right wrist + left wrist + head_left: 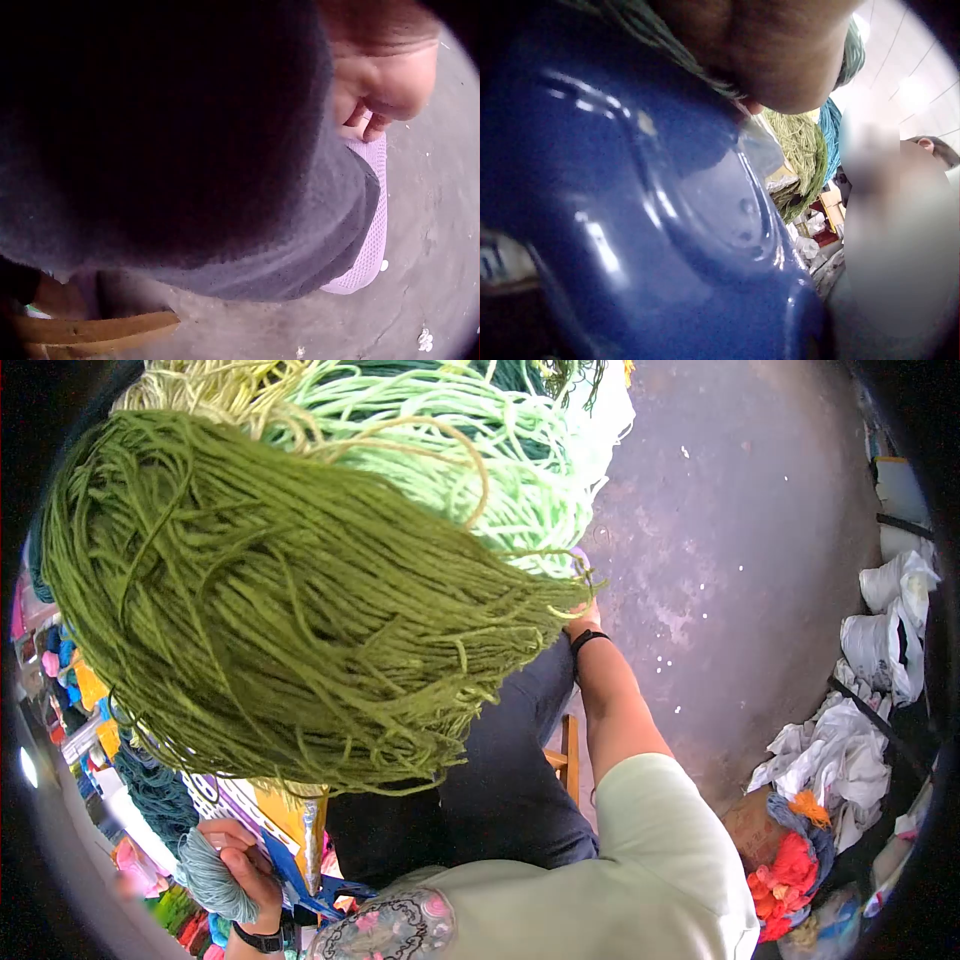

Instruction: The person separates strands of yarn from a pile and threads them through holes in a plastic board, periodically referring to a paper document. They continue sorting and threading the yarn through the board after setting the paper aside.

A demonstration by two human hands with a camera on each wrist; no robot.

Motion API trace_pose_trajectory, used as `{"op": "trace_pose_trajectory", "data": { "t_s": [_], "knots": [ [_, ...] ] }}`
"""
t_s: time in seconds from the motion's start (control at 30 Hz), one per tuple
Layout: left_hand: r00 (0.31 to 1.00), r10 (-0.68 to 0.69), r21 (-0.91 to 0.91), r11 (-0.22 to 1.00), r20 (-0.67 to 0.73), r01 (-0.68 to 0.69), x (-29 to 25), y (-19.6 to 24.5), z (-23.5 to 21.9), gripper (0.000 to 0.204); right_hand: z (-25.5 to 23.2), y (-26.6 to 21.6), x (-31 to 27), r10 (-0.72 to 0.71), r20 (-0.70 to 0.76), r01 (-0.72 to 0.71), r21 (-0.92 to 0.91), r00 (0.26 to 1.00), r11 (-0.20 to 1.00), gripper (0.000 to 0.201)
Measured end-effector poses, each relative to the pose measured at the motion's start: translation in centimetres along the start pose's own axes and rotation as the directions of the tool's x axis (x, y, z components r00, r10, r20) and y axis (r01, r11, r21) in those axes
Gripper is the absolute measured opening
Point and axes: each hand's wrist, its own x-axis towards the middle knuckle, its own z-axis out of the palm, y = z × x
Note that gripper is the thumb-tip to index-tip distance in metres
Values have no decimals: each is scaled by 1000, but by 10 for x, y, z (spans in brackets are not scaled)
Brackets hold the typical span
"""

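Note:
My left hand (pixel 245 860) grips a small grey-blue yarn bundle (pixel 208 880), its fingers bent round the strands. In the left wrist view, the hand (pixel 765 52) is above a glossy blue surface (pixel 667 225), with yarn strands (pixel 660 37) beside it. A large olive-green skein (pixel 270 590) fills the upper left of the head view. My right hand (pixel 585 620) is by the knee at that skein's narrow end, mostly hidden there. In the right wrist view, the hand (pixel 386 82) has loosely bent fingers, with nothing seen in them.
Pale mint yarn (pixel 450 470) lies behind the olive skein. Dark trousers (pixel 510 770) cover the lap, near a wooden seat part (pixel 570 760). White bags (pixel 835 760) and red yarn (pixel 785 885) lie at the right. A lilac shoe (pixel 367 259) rests on the grey floor (pixel 427 247).

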Motion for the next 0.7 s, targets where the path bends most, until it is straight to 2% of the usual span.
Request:
{"op": "trace_pose_trajectory", "data": {
  "t_s": [0.03,0.07,0.1,0.13,0.17,0.2,0.23,0.27,0.3,0.33,0.37,0.4,0.43,0.53,0.57,0.63,0.7],
  "knots": [
    [998,36,83,996,-50,-32,2,3,5,44,14,4,7,-3,-1,3,3,1000,1000,36],
    [993,74,168,984,-94,-58,3,5,7,51,7,1,7,21,56,-21,-4,998,1000,37],
    [993,75,169,984,-96,-58,4,6,7,51,16,4,12,46,110,-45,-15,993,999,37],
    [995,67,161,985,-75,-55,5,8,7,51,32,5,23,91,133,-108,126,987,986,37],
    [997,62,152,987,-54,-53,6,9,6,52,13,2,17,92,131,-108,127,987,986,37],
    [985,156,126,981,-76,-146,6,2,7,44,-24,-2,4,133,221,-151,68,966,986,37],
    [985,155,129,981,-82,-144,5,1,6,44,-48,-10,-6,173,308,-183,5,935,983,38],
    [994,70,69,996,-82,-65,3,3,5,40,-40,-5,-7,229,291,-270,109,929,957,37],
    [996,-18,13,1000,-85,19,0,4,3,37,-42,-4,-12,231,294,-267,88,927,960,37],
    [995,-52,10,999,-81,53,-2,7,2,36,-12,2,-9,278,178,-308,167,944,937,35],
    [993,-88,7,996,-75,89,-1,7,3,35,-20,1,-25,274,81,-285,265,958,921,30],
    [994,-68,-81,995,-80,61,0,-3,3,27,-32,4,-39,282,-23,-255,360,959,897,26],
    [995,-42,-173,985,-90,26,0,-13,3,19,-17,14,-43,320,-91,-252,433,943,866,32],
    [997,6,-135,991,-74,-16,-2,-19,3,22,-35,25,-74,407,-88,-307,517,909,799,35],
    [997,48,-109,993,-61,-54,-2,-32,1,26,-48,27,-85,441,-67,-327,572,895,752,37],
    [977,201,-41,978,-76,-205,2,-46,8,24,-66,39,-103,436,-96,-297,603,895,741,36],
    [992,124,23,992,29,-124,2,-25,0,24,-100,45,-119,397,-181,-205,627,900,751,37]
  ]
}}
